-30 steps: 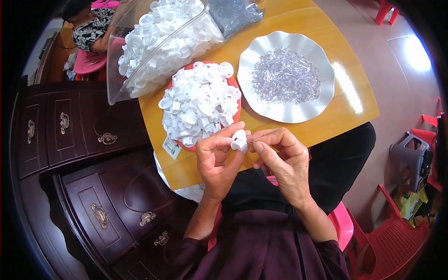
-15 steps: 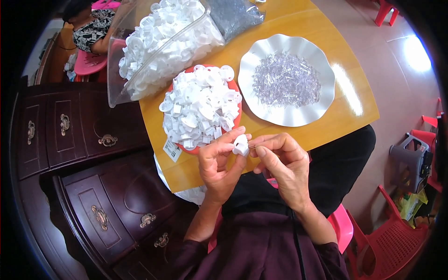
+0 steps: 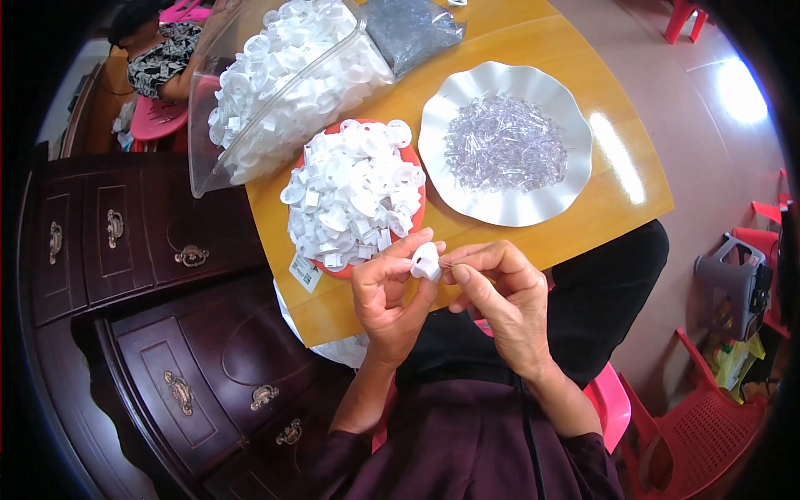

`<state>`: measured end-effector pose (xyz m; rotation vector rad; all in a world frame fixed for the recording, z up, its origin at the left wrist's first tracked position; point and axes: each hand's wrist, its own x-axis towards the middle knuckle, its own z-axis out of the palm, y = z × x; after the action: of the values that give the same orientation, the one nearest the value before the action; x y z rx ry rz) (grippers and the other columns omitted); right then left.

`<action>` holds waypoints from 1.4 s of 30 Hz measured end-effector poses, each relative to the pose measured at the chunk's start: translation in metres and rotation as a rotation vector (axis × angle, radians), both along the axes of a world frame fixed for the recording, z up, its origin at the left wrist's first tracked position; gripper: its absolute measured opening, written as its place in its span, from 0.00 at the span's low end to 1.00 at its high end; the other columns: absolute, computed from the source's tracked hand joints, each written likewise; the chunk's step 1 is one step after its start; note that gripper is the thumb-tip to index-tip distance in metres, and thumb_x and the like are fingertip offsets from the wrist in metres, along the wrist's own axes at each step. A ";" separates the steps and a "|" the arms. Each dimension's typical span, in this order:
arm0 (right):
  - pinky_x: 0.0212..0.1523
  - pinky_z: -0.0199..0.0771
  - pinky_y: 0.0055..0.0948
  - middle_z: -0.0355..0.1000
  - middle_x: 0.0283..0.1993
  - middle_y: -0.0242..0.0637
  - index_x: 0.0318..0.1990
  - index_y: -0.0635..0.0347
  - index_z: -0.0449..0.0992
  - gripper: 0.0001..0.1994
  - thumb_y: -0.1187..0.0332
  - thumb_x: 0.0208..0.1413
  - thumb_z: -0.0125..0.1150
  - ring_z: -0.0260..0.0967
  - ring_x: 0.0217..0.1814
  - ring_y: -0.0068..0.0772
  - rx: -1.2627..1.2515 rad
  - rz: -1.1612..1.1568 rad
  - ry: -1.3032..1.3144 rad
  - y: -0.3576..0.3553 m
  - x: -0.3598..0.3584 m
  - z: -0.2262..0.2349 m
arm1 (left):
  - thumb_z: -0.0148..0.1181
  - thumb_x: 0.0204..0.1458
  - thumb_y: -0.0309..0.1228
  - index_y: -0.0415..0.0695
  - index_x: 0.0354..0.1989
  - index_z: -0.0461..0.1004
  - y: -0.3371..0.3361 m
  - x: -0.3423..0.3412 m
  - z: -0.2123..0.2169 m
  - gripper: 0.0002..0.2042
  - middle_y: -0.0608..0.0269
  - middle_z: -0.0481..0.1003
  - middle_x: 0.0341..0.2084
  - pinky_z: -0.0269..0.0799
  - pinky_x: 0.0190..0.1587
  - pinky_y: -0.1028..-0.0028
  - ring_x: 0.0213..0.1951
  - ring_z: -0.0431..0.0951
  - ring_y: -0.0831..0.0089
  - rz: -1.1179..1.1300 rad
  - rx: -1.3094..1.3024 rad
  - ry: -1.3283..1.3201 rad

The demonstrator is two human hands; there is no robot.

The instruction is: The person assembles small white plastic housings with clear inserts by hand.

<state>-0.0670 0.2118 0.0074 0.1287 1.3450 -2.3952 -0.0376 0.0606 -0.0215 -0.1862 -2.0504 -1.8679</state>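
Note:
Between the thumb and fingers of my left hand [image 3: 388, 304] is a small white plastic part [image 3: 426, 262], a round disc with a hole and a raised block. My right hand [image 3: 507, 300] comes in from the right, thumb and index finger pinched on a thin clear pin [image 3: 446, 266] whose tip points at the white part. Whether the pin has entered it, I cannot tell. Just beyond my left hand, a red plate [image 3: 422, 193] bears a heap of the same white parts [image 3: 354, 192]. Farther right, a white wavy-rimmed dish [image 3: 577, 117] holds many clear pins [image 3: 507, 143].
A clear plastic bin [image 3: 200, 158] full of white parts stands at the table's far left, beside a bag of grey-looking pieces [image 3: 412, 32]. Dark wooden drawers [image 3: 158, 208] stand left of the wooden table [image 3: 621, 204]. Another person [image 3: 167, 62] sits at the far left. A red chair [image 3: 696, 433] is at right.
The white part has tilted slightly in my left hand. Both hands stay close together, the right still pinching the pin; the whole view has shifted a little.

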 end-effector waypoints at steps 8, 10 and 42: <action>0.34 0.75 0.17 0.77 0.44 0.39 0.40 0.68 0.74 0.05 0.74 0.63 0.60 0.71 0.34 0.16 0.006 0.016 -0.018 0.001 0.000 0.002 | 0.60 0.52 0.10 0.40 0.47 0.59 -0.001 0.001 -0.003 0.20 0.34 0.70 0.55 0.76 0.54 0.61 0.52 0.78 0.53 0.021 -0.040 0.011; 0.34 0.75 0.17 0.77 0.44 0.39 0.40 0.68 0.74 0.05 0.74 0.63 0.60 0.71 0.33 0.16 0.007 0.008 -0.002 -0.001 0.001 0.000 | 0.61 0.51 0.10 0.40 0.47 0.61 -0.003 0.001 -0.004 0.20 0.33 0.69 0.55 0.76 0.54 0.61 0.53 0.77 0.51 0.016 -0.224 0.099; 0.30 0.73 0.16 0.77 0.44 0.37 0.40 0.67 0.76 0.04 0.75 0.60 0.62 0.71 0.32 0.16 0.125 -0.003 0.134 0.010 -0.002 -0.006 | 0.60 0.52 0.11 0.36 0.56 0.66 -0.010 -0.001 0.010 0.23 0.45 0.69 0.55 0.74 0.59 0.60 0.60 0.70 0.51 -0.209 0.163 -0.032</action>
<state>-0.0688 0.2220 0.0011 0.0043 1.5566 -2.3576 -0.0382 0.0509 -0.0116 -0.3419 -1.9510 -2.1655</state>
